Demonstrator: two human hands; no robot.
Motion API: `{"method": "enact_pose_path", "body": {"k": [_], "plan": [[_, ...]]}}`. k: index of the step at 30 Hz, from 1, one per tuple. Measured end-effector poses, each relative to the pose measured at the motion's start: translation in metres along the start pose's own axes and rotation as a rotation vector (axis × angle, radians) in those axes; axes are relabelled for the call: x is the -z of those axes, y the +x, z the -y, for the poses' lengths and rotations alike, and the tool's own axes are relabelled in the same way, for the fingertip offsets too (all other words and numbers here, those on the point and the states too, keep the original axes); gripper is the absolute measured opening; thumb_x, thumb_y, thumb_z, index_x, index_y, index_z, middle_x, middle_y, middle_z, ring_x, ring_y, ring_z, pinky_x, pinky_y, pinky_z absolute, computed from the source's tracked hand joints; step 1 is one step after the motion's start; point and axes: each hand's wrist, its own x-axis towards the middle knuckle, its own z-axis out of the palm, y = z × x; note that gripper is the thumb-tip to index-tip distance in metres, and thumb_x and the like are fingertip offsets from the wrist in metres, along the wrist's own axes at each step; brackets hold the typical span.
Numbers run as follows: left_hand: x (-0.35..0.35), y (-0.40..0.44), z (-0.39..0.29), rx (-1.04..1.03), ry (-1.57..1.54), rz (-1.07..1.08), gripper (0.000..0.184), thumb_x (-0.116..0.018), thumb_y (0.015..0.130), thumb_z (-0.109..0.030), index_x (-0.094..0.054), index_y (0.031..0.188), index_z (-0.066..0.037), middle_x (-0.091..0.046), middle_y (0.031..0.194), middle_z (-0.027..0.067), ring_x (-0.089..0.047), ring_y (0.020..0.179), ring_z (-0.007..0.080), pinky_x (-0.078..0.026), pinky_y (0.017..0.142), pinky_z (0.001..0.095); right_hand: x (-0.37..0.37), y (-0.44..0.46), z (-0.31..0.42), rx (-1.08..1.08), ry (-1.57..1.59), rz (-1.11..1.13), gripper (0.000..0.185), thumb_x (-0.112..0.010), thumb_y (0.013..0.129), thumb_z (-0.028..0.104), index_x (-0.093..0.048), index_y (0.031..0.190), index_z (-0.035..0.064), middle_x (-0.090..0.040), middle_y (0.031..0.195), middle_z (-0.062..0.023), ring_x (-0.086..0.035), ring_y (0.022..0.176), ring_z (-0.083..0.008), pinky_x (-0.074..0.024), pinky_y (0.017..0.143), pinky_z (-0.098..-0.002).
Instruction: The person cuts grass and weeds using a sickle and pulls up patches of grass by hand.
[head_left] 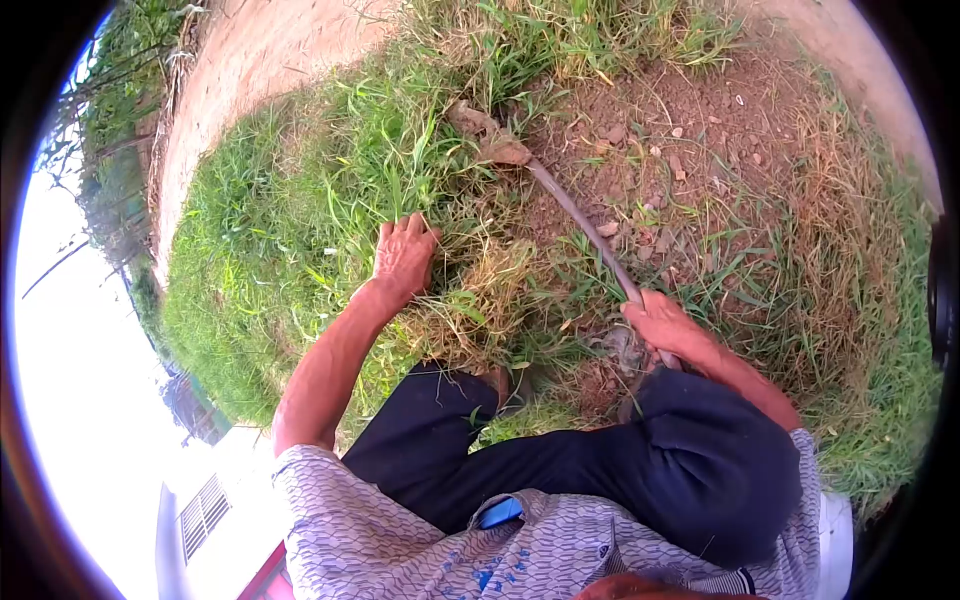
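Note:
My right hand [662, 325] is wrapped round the wooden handle of a hoe [585, 222]. The handle slants up and to the left, and the soil-coated hoe head [490, 136] rests where the grass meets bare earth. To the left, my left hand [405, 258] reaches down into the green grass [385, 160]. Its fingers are curled and closed round some blades, with the fingertips partly hidden. A tuft of dry, yellowish grass [490, 285] lies just right of that hand.
Bare reddish soil [720, 130] with small clods and loose stalks spreads beyond the handle. My bent knees [715, 460] in dark trousers are close below. A dirt path [270, 50] runs along the top left, and a white building [215, 510] stands at lower left.

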Motion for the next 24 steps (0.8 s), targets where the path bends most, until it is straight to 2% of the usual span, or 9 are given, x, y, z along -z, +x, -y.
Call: {"method": "enact_pose_path", "body": {"k": [2, 3, 6, 10, 13, 16, 18, 22, 24], "plan": [[0.001, 0.018, -0.006, -0.054, 0.107, -0.045, 0.037, -0.06, 0.081, -0.006, -0.057, 0.118, -0.008, -0.053, 0.12, 0.017, -0.052, 0.115, 0.0314, -0.035, 0.103, 0.0491, 0.0, -0.015, -0.024, 0.04, -0.09, 0.038, 0.043, -0.049, 0.09, 0.039, -0.05, 0.092, -0.0033, -0.054, 0.069, -0.0154, -0.058, 0.063, -0.0266, -0.0471, 0.064, -0.043], [0.003, 0.03, -0.008, -0.08, 0.194, -0.03, 0.056, -0.063, 0.08, -0.009, -0.046, 0.133, -0.011, -0.047, 0.135, 0.0178, -0.044, 0.127, 0.0325, -0.029, 0.11, 0.0497, 0.001, -0.031, -0.047, 0.066, -0.192, -0.022, 0.043, -0.049, 0.09, 0.039, -0.05, 0.094, -0.0038, -0.056, 0.072, -0.018, -0.059, 0.068, -0.0292, -0.0469, 0.067, -0.0436], [-0.002, 0.062, -0.022, -0.273, 0.067, -0.192, 0.075, -0.066, 0.078, -0.009, -0.031, 0.145, -0.014, -0.04, 0.144, 0.0182, -0.035, 0.136, 0.0324, -0.024, 0.114, 0.0505, 0.011, -0.069, -0.061, 0.041, -0.283, -0.046, 0.044, -0.051, 0.089, 0.039, -0.052, 0.097, -0.0044, -0.058, 0.079, -0.0222, -0.061, 0.077, -0.0326, -0.0465, 0.072, -0.0438], [-0.008, 0.09, -0.048, -0.346, 0.004, -0.058, 0.075, -0.061, 0.086, -0.016, -0.02, 0.149, -0.014, -0.036, 0.147, 0.0173, -0.034, 0.137, 0.0296, -0.029, 0.108, 0.0471, 0.028, -0.113, -0.069, 0.002, -0.137, -0.058, 0.043, -0.056, 0.087, 0.039, -0.054, 0.098, -0.003, -0.059, 0.084, -0.0232, -0.061, 0.082, -0.0324, -0.0458, 0.073, -0.0428], [-0.013, 0.087, -0.049, -0.268, -0.083, 0.062, 0.088, -0.064, 0.078, -0.016, -0.014, 0.151, -0.015, -0.037, 0.146, 0.0199, -0.041, 0.133, 0.0315, -0.031, 0.108, 0.0475, 0.036, -0.13, -0.094, -0.077, -0.111, -0.036, 0.042, -0.063, 0.085, 0.041, -0.054, 0.094, 0.0002, -0.058, 0.082, -0.0186, -0.058, 0.077, -0.0289, -0.0451, 0.071, -0.041], [-0.028, 0.087, -0.035, -0.218, -0.009, 0.231, 0.072, -0.059, 0.081, -0.023, -0.03, 0.146, -0.011, -0.052, 0.134, 0.0187, -0.054, 0.121, 0.0311, -0.035, 0.103, 0.0487, 0.028, -0.138, -0.07, -0.113, -0.057, -0.103, 0.043, -0.065, 0.084, 0.042, -0.053, 0.092, 0.0012, -0.055, 0.079, -0.0141, -0.054, 0.074, -0.0244, -0.0442, 0.068, -0.0391], [-0.042, 0.084, -0.02, -0.16, 0.078, 0.439, 0.042, -0.055, 0.083, -0.027, -0.056, 0.12, -0.006, -0.067, 0.105, 0.0142, -0.064, 0.101, 0.0291, -0.045, 0.09, 0.0494, 0.022, -0.121, -0.089, -0.06, -0.046, -0.107, 0.043, -0.065, 0.085, 0.041, -0.053, 0.091, 0.0008, -0.053, 0.078, -0.0128, -0.052, 0.073, -0.0229, -0.0437, 0.067, -0.0385], [-0.079, 0.047, 0.0, 0.022, -0.262, 0.445, 0.038, -0.05, 0.091, -0.039, -0.066, 0.09, -0.005, -0.068, 0.087, 0.0155, -0.066, 0.089, 0.0292, -0.049, 0.087, 0.0447, 0.019, -0.077, -0.095, 0.141, -0.033, -0.213, 0.036, -0.062, 0.087, 0.035, -0.052, 0.09, 0.0003, -0.052, 0.073, -0.01, -0.051, 0.069, -0.0191, -0.0431, 0.063, -0.0367], [-0.119, 0.038, -0.003, -0.377, -0.181, 0.296, 0.039, -0.047, 0.092, -0.036, -0.065, 0.081, -0.003, -0.068, 0.085, 0.0171, -0.066, 0.083, 0.0306, -0.054, 0.073, 0.044, 0.027, -0.063, -0.044, 0.132, 0.089, -0.335, 0.03, -0.057, 0.089, 0.029, -0.051, 0.09, 0.0002, -0.051, 0.067, -0.008, -0.051, 0.058, -0.0182, -0.0435, 0.054, -0.0356]]}}
